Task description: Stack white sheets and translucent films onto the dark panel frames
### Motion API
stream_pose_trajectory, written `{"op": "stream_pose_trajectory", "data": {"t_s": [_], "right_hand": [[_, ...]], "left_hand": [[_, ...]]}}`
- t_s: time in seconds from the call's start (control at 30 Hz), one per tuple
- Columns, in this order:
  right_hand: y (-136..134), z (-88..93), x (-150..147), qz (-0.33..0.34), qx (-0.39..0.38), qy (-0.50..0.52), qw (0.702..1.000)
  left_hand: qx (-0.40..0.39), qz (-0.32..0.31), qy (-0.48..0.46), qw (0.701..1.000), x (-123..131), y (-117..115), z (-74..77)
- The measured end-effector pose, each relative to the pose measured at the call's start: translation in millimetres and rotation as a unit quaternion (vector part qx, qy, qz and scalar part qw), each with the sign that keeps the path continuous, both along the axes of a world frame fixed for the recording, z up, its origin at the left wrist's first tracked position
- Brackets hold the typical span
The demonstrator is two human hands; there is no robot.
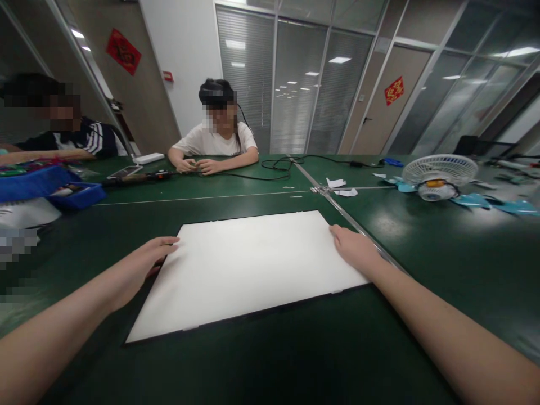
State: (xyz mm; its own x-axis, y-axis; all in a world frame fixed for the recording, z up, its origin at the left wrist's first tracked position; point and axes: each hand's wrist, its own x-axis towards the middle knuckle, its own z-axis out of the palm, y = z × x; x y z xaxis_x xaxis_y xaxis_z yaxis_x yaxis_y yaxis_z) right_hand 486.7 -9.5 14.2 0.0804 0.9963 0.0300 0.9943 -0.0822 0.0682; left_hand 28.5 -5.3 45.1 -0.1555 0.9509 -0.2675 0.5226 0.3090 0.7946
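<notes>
A flat white rectangular panel with a thin black border is in front of me, just above or on the green table; I cannot tell whether its underside touches. My left hand grips the panel's left edge, some fingertips over the white face and others below the rim. On the opposite side, my right hand holds the right edge, its other fingers hidden from view. The panel's face is plain, with small pale tabs along the near and far borders.
Blue bins with small parts stand at left, near a seated person. Another person sits opposite, with a black cable nearby. A white fan guard and paper scraps lie right on the green table. A metal strip crosses it.
</notes>
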Motion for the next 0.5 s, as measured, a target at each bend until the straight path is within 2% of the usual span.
{"op": "stream_pose_trajectory", "data": {"t_s": [0.2,0.33,0.5], "right_hand": [[-1.0,2.7,-3.8,0.000,-0.019,-0.030,0.999],[-1.2,0.6,-2.9,0.000,-0.018,-0.045,0.999],[-1.8,0.7,-4.0,-0.004,-0.010,-0.040,0.999]], "left_hand": [[-0.019,0.090,-0.133,0.987,-3.3,7.2,6.9],[-0.013,0.193,-0.236,0.952,-3.3,8.9,7.8],[0.051,0.185,-0.310,0.931,-2.5,3.2,12.2]]}}
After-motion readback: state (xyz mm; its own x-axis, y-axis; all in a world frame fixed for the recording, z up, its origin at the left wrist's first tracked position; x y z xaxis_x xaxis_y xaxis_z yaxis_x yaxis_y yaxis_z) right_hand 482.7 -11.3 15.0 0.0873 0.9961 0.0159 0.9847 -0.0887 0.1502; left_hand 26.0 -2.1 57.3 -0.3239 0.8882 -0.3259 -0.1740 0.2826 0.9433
